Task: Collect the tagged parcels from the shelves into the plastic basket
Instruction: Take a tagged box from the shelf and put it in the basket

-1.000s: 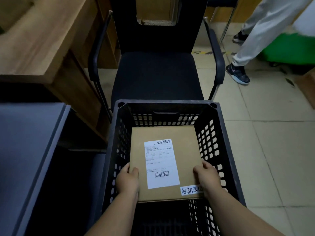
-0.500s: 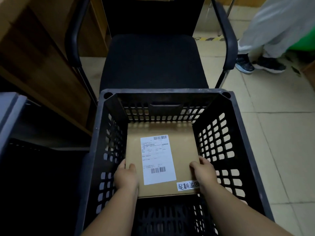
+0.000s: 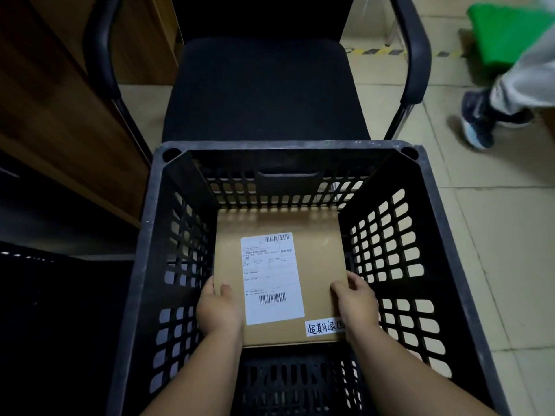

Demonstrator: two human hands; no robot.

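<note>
**Tiled floor under basket and chair**

The pale tiled floor [image 3: 495, 235] carries a black plastic basket [image 3: 432, 223] with perforated walls. Just behind the basket stands a black armchair [image 3: 264, 85]. Yellow-black hazard tape [image 3: 375, 51] runs across the tiles further back, near a green object [image 3: 504, 31].

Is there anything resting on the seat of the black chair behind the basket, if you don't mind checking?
No, the chair seat is bare dark fabric beyond the basket.
</note>
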